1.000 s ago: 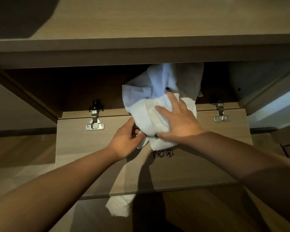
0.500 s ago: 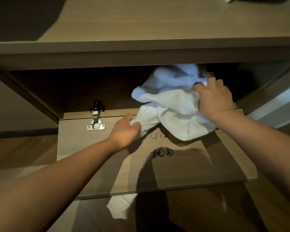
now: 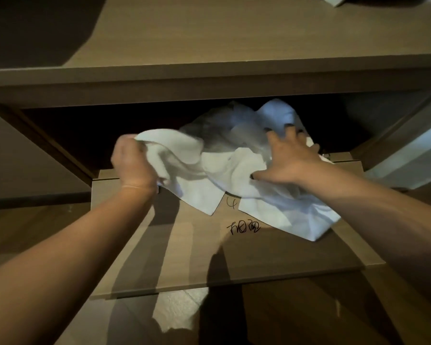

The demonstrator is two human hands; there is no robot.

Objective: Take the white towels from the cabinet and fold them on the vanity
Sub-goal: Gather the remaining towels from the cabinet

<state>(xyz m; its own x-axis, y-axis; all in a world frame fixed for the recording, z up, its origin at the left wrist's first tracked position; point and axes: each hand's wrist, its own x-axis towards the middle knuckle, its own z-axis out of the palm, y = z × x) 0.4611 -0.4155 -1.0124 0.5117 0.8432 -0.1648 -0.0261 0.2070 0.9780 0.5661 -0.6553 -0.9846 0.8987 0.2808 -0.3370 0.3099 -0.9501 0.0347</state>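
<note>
A bunch of crumpled white towels (image 3: 224, 168) spills out of the dark cabinet opening (image 3: 85, 135) onto the lowered wooden door flap (image 3: 197, 252). My left hand (image 3: 132, 165) grips one towel's edge (image 3: 169, 150) in a fist at the left, lifted above the flap. Over the right side of the pile my right hand (image 3: 289, 155) lies spread, fingers splayed and thumb pressing into the cloth. The wooden vanity top (image 3: 209, 33) runs across above the opening.
Black handwriting (image 3: 244, 227) marks the flap below the towels. A bit of pale cloth (image 3: 334, 0) shows at the vanity's far right edge. Wooden floor with a bright patch (image 3: 177, 314) lies under the flap. A pale panel (image 3: 408, 158) stands at the right.
My left hand has risen and pulled its towel edge up to the left. My right hand has let go of its grip and now lies spread on the pile. More towel lies out on the flap.
</note>
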